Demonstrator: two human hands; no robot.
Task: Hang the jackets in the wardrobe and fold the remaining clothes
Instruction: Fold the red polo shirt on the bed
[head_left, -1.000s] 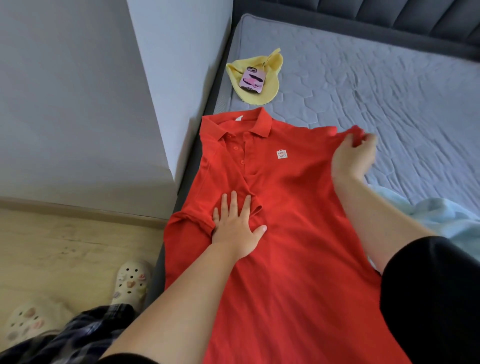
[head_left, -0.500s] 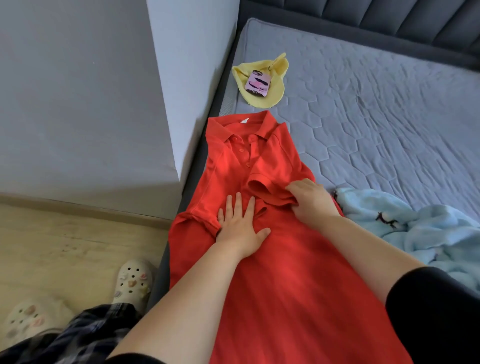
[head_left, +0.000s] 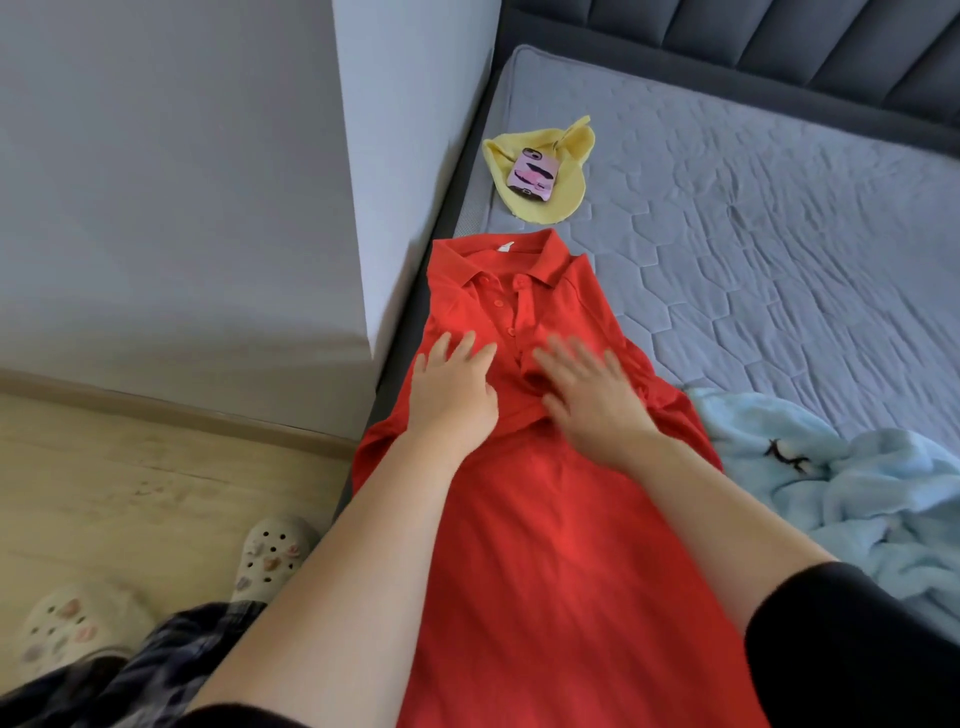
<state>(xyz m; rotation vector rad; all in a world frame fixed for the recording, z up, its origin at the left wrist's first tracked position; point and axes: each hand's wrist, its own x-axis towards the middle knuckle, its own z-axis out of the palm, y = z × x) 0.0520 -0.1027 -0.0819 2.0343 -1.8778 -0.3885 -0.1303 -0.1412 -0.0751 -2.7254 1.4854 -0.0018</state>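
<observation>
Head view is showing a red shirt (head_left: 561, 571) lying buttons-up along the bed (head_left: 779, 260) edge, left hand (head_left: 452, 395) and right hand (head_left: 592, 405) both pressing flat, fingers straight, on its chest, a blue blanket (head_left: 857, 493) lying beside it, a phone (head_left: 534, 180) sitting on a yellow cloth (head_left: 569, 200) beyond the collar.

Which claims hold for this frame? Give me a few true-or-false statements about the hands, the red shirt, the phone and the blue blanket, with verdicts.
1. The left hand and right hand both rest open on the red polo shirt. True.
2. The shirt lies with its buttons facing down. False: the collar and button placket face up.
3. The phone lies on the yellow cloth. True.
4. The light blue blanket lies to the left of the shirt. False: it lies on the shirt's right side, on the mattress.
</observation>
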